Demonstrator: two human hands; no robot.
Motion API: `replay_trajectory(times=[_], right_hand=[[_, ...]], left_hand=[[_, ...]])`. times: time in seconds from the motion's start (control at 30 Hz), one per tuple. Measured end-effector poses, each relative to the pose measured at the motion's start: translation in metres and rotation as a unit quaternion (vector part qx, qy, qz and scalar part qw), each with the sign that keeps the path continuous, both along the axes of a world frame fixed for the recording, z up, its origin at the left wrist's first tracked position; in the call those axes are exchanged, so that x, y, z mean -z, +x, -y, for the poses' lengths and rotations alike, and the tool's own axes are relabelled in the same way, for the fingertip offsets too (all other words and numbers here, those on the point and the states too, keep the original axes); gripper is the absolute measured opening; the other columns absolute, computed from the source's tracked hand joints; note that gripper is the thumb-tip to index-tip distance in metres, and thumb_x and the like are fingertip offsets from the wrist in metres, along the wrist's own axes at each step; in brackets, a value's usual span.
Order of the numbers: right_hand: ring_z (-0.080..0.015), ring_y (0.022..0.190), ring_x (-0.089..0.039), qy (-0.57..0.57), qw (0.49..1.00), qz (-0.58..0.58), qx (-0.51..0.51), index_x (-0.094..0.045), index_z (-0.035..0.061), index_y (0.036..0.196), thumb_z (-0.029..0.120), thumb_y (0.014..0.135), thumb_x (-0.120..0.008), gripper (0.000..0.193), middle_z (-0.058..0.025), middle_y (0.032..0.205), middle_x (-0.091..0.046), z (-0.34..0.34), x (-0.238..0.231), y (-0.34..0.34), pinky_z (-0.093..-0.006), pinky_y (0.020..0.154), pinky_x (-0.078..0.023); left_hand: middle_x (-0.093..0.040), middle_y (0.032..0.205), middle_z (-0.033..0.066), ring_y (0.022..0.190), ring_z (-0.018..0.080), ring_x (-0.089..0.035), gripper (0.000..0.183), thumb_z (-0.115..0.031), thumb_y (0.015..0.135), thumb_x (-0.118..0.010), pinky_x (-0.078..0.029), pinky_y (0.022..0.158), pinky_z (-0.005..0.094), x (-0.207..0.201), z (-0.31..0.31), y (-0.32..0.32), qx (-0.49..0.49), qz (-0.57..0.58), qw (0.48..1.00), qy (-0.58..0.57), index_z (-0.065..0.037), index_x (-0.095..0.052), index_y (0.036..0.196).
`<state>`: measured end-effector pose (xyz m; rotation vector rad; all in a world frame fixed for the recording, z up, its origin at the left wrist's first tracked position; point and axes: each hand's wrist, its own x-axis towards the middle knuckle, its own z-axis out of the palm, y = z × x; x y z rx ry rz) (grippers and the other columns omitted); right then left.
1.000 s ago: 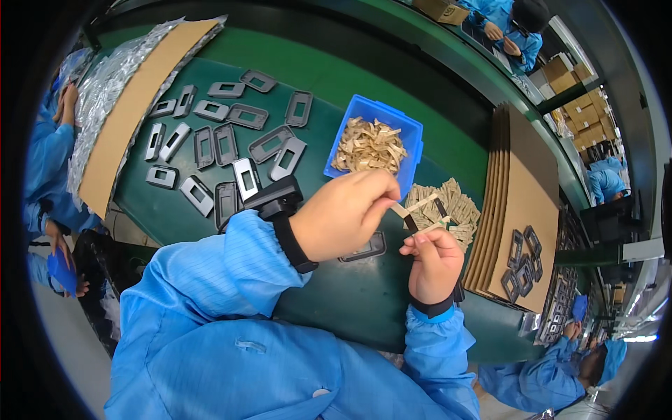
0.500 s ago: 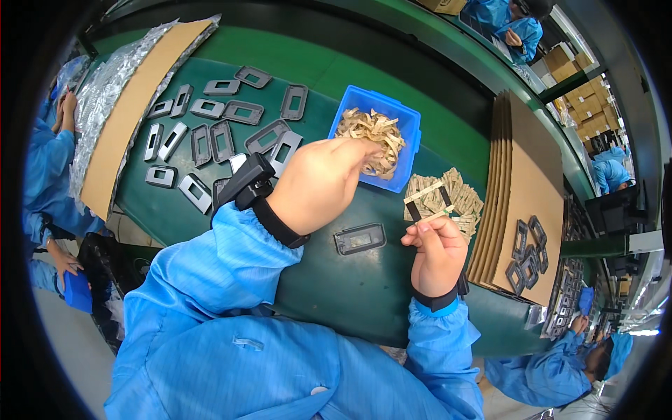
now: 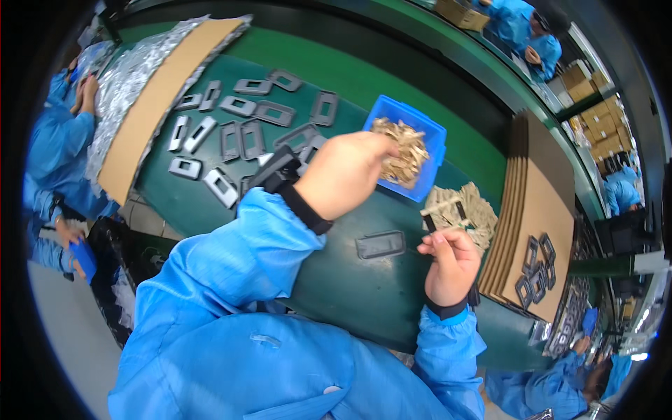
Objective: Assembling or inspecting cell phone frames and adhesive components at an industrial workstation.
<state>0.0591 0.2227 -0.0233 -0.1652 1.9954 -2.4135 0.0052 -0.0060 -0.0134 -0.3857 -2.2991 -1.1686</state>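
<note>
My left hand (image 3: 348, 173) reaches to the near left side of a blue plastic bin (image 3: 435, 143). Its fingertips meet a heap of crumpled beige paper strips (image 3: 406, 166) inside, but the back of the hand hides most of the fingers. My right hand (image 3: 451, 266) is closed, thumb against fingers, on a small rectangular frame of beige and black strips (image 3: 429, 222). Behind that frame lies a pile of beige strips (image 3: 479, 210) on the table. Between my hands, a flat grey plastic frame (image 3: 381, 245) rests on the green tabletop.
Several grey and silver plastic housings (image 3: 253, 140) are spread at the left. A cardboard sheet (image 3: 161, 98) over bubble wrap edges that side. Stacked cardboard (image 3: 535, 210) stands at the right, carrying several small dark frames (image 3: 536, 276). Other people in blue work nearby.
The whole scene has shifted right and slightly down in the picture. My left hand stays at the bin's strips, and my right hand keeps its pinch on the strip frame.
</note>
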Motion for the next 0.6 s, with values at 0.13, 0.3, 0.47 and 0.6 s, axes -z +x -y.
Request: replay_trajectory(times=[0.13, 0.3, 0.47, 0.6], right_hand=[[-0.0192, 0.075, -0.066, 0.033, 0.999, -0.018, 0.032, -0.062, -0.0026, 0.093, 0.0, 0.09, -0.061, 0.004, -0.0114, 0.087, -0.065, -0.006, 0.002, 0.008, -0.0311, 0.069, -0.056], [-0.0112, 0.078, -0.058, 0.056, 0.998, -0.006, -0.006, -0.06, 0.0014, 0.107, 0.01, 0.097, -0.057, 0.013, -0.0062, 0.095, -0.062, -0.06, 0.068, -0.015, -0.0224, 0.071, -0.051], [-0.0195, 0.075, -0.066, 0.156, 0.985, -0.071, -0.01, -0.061, -0.0043, 0.1, 0.011, 0.097, -0.059, 0.016, -0.0146, 0.084, -0.068, -0.035, 0.025, -0.006, -0.0293, 0.072, -0.054], [-0.0219, 0.075, -0.066, 0.237, 0.969, -0.064, -0.021, -0.06, -0.0038, 0.105, 0.014, 0.098, -0.056, 0.019, -0.0194, 0.094, -0.067, -0.038, 0.025, -0.013, -0.0296, 0.071, -0.054]], left_hand=[[-0.066, 0.088, 0.0172, 0.084, 0.0382, -0.064, 0.023, 0.0, 0.076, -0.06, -0.054, 0.074, 0.045, 0.0, -0.005, 0.003, 0.039, -0.049, 0.996, -0.059, -0.004, -0.065, 0.097], [-0.062, 0.089, 0.0179, 0.083, 0.0378, -0.062, 0.013, -0.007, 0.077, -0.058, -0.052, 0.073, 0.0445, 0.02, -0.026, 0.006, 0.074, -0.031, 0.995, -0.054, -0.003, -0.061, 0.089], [-0.059, 0.088, 0.0135, 0.086, 0.0326, -0.059, 0.013, -0.009, 0.078, -0.059, -0.049, 0.078, 0.0405, 0.023, -0.039, 0.004, 0.088, -0.041, 0.993, -0.066, -0.002, -0.062, 0.089], [-0.059, 0.09, 0.0128, 0.089, 0.0322, -0.059, 0.014, -0.01, 0.078, -0.059, -0.049, 0.079, 0.04, 0.029, -0.032, -0.003, 0.098, -0.074, 0.991, -0.049, -0.004, -0.063, 0.091]])
